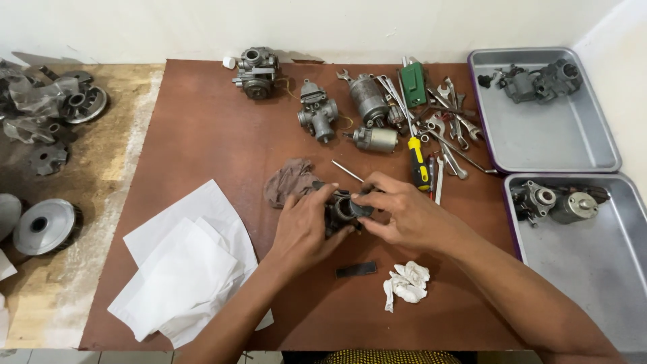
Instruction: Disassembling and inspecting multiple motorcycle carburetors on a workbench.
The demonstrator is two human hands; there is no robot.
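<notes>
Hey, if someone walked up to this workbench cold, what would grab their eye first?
Probably the two hands meeting mid-table: the left hand and right hand both grip a small dark carburetor. Behind them, a jumble of wrenches fans out beside a yellow-handled screwdriver. At the right edge sit two metal trays, each holding engine parts.

My left hand (pixel 306 226) and right hand (pixel 404 212) are covering most of the carburetor (pixel 345 212), so its lower body is staying hidden from me. My forearms are running off the bottom edge. The lower tray (pixel 606 269) is getting cut by the right edge, and the pulley parts (pixel 40 226) by the left edge. The wrenches (pixel 451 128) in the upper right are overlapping too much for counting.
</notes>
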